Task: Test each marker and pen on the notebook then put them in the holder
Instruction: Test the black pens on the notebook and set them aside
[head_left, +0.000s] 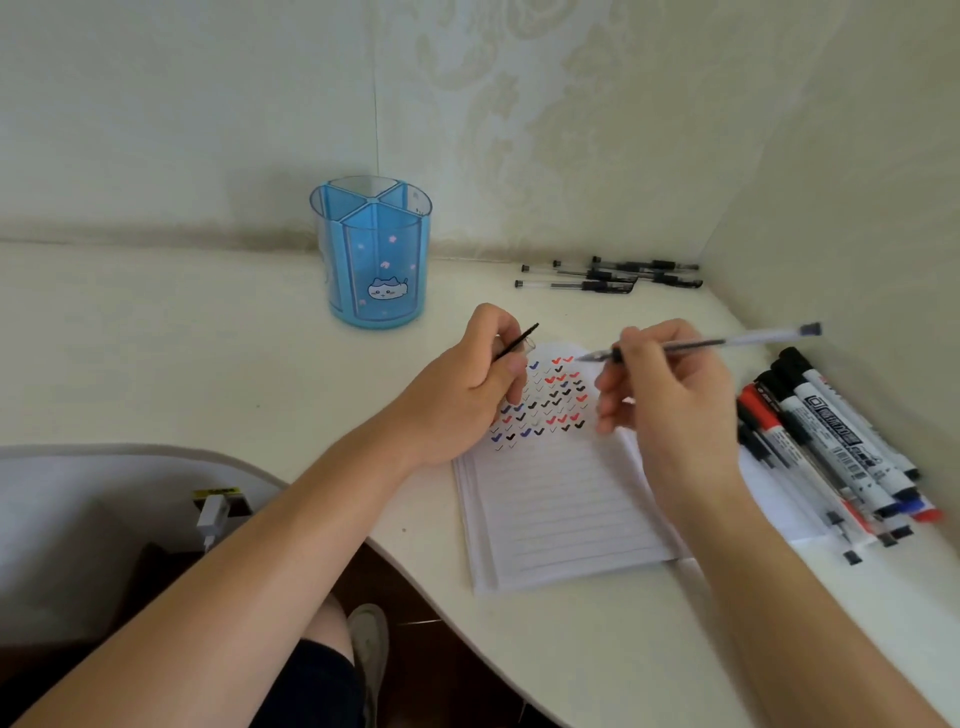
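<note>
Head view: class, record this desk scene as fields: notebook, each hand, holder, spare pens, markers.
Notebook: open, with red, blue and black ticks on its upper lines
Left hand: pinches the cap
Right hand: holds the uncapped pen, tip near the top lines
Holder: blue, upright, behind the notebook, no pens seen inside
Spare pens: lying by the back wall
Markers: lying right of the notebook

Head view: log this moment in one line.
left hand: holds cap | right hand: holds uncapped pen over notebook | holder: upright, apart
</note>
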